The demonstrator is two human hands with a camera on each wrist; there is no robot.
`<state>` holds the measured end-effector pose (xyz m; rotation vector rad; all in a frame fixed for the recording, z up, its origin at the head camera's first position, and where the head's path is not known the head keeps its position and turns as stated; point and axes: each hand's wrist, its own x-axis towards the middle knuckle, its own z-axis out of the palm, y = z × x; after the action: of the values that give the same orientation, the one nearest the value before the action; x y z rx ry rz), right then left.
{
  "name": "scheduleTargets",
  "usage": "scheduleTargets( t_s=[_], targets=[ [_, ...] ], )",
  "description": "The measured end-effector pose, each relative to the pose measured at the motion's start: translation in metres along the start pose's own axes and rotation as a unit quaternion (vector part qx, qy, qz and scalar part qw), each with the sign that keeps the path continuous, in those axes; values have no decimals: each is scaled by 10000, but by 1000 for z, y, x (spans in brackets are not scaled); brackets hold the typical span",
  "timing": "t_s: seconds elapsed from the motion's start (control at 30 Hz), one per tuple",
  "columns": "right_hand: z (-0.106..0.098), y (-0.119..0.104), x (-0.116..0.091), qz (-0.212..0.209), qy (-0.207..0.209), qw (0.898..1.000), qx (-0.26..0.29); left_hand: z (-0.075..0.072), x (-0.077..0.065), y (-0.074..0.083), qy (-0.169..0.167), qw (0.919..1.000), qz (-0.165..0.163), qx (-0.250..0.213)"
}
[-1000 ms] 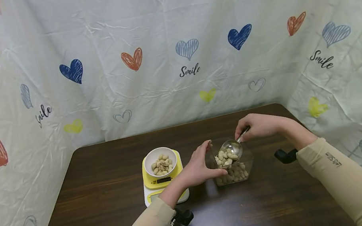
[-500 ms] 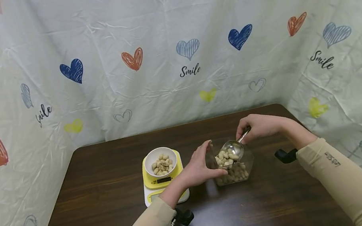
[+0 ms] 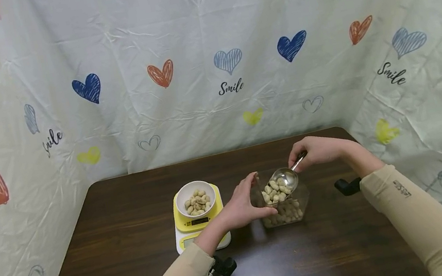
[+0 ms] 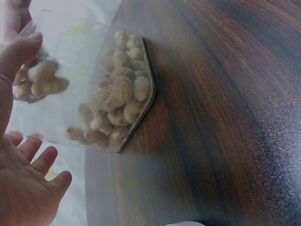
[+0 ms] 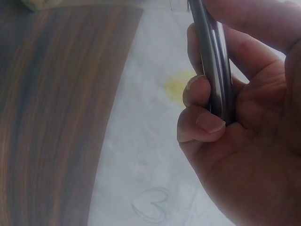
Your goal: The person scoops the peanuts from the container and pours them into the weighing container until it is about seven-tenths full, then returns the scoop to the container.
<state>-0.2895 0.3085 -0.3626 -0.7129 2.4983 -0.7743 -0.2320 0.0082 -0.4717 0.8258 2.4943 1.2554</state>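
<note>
A clear plastic container (image 3: 303, 192) stands on the table right of centre, with peanuts (image 4: 122, 89) in its bottom. My left hand (image 3: 239, 206) grips its left side at the rim, thumb on the near side and fingers at the far side. My right hand (image 3: 316, 150) holds a metal scoop (image 3: 287, 174) by its handle (image 5: 216, 70), fingers curled round it. The scoop's bowl is tilted inside the container's mouth and carries several peanuts. In the left wrist view these scooped peanuts (image 4: 42, 77) hang above the ones at the bottom.
Left of the container, a yellow and white kitchen scale (image 3: 187, 224) bears a white bowl (image 3: 180, 203) holding peanuts (image 3: 199, 202). My left forearm partly covers the scale's lower right corner. Behind the dark wooden table (image 3: 131, 232) hangs a white curtain (image 3: 201, 126) with hearts.
My right hand has lifted the scoop a little, up and to the right, and its load of peanuts shows more clearly. My left hand stays on the container.
</note>
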Motion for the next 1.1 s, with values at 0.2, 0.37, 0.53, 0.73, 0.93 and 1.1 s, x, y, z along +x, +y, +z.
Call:
scheduleTargets(
  t_s=[0.2, 0.37, 0.53, 0.73, 0.93, 1.1],
  targets=[
    [-3, 5, -1, 170, 41, 9998, 105, 0, 0, -1, 24, 10000, -12, 12],
    [-3, 10, -1, 187, -4, 9995, 235, 1, 0, -1, 31, 10000, -2, 7],
    [-2, 13, 0, 93, -105, 9994, 305, 1, 0, -1, 40, 10000, 1, 0],
    [1, 12, 0, 14, -193, 9991, 368, 1, 0, 0, 9, 10000, 27, -70],
    [3, 11, 2, 83, -227, 9988, 433, 0, -1, 0, -22, 9999, 29, -141],
    [3, 12, 3, 108, -237, 9986, 465, 0, -1, 0, -37, 9998, 53, -173]
  ],
)
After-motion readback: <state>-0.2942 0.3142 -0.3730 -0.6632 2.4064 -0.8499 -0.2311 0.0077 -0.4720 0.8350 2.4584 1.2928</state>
